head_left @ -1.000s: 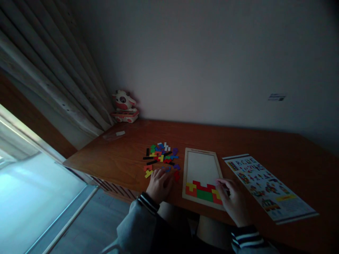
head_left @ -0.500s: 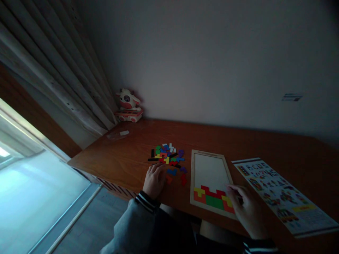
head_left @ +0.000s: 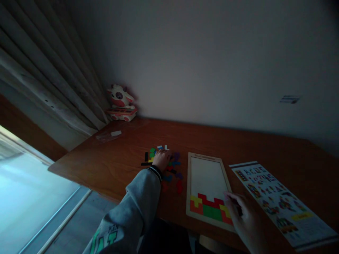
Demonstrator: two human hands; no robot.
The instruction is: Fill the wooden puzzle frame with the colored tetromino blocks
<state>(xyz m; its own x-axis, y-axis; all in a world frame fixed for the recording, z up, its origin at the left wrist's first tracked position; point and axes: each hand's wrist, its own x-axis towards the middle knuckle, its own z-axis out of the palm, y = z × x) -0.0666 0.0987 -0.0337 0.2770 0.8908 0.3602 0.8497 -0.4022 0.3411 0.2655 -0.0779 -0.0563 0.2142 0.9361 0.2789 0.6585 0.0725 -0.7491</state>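
Note:
Several small coloured puzzle pieces lie in a loose heap on the wooden table. Over the upper part of this heap is my left hand, its fingertips among the pieces and too dark and small to make out. A wooden tray stands to the right of the heap. Red, yellow, green and orange pieces fill its near end, and its far part shows a pale bare base. My right hand rests at the tray's right edge, fingers curled with thumb and fingertips near each other; whether it holds anything is unclear.
A printed sheet with coloured figures lies right of the tray. A cow-shaped toy stands at the back left corner, with a clear plastic bag and white label before it. A curtain hangs at the left.
My left hand has moved forward from the near edge of the heap onto its pieces. My right hand stays beside the tray. The view has shifted slightly.

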